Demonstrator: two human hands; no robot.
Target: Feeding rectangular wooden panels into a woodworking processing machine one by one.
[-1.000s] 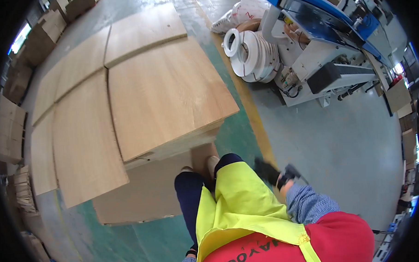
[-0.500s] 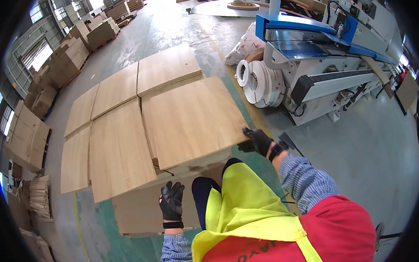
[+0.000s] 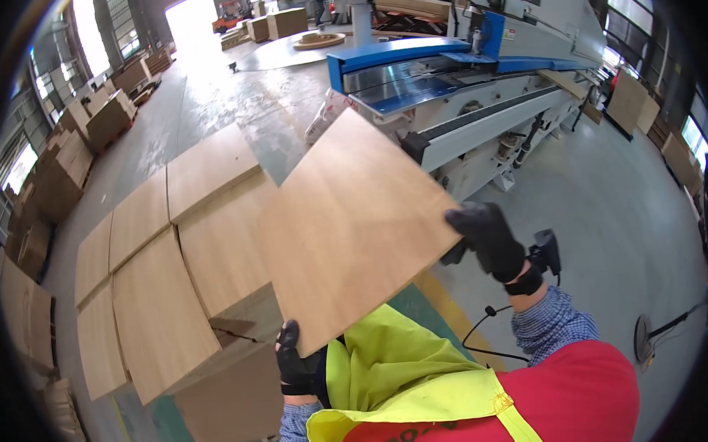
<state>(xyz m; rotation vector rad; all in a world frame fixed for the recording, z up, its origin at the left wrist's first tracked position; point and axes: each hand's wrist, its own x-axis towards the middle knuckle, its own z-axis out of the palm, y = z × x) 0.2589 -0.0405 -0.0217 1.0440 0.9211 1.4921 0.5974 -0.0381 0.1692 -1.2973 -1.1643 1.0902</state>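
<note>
Between my gloved hands a wood-grain panel (image 3: 354, 229) is held up, tilted, clear of the stacks. My right hand (image 3: 487, 240), in a black glove, grips its right edge near the corner. At its near-left corner my left hand (image 3: 294, 359) is closed on it, the thumb over the top face and the other fingers partly hidden. To the left lie several stacks of similar panels (image 3: 162, 306) in two rows. The raised panel covers part of the nearest right stack (image 3: 230, 241).
Beyond the panel stands a long machine (image 3: 411, 71) with a blue-edged bed and a black-and-white rail (image 3: 491, 123). A black cable (image 3: 471, 345) hangs by my right arm. A large brown board (image 3: 228, 412) is below the stacks. Boxes and stacked boards (image 3: 56, 169) line the left wall.
The panel has been lifted off the near right stack and swung right, toward the machine. My left hand, open before, now grips its corner. The view has turned right.
</note>
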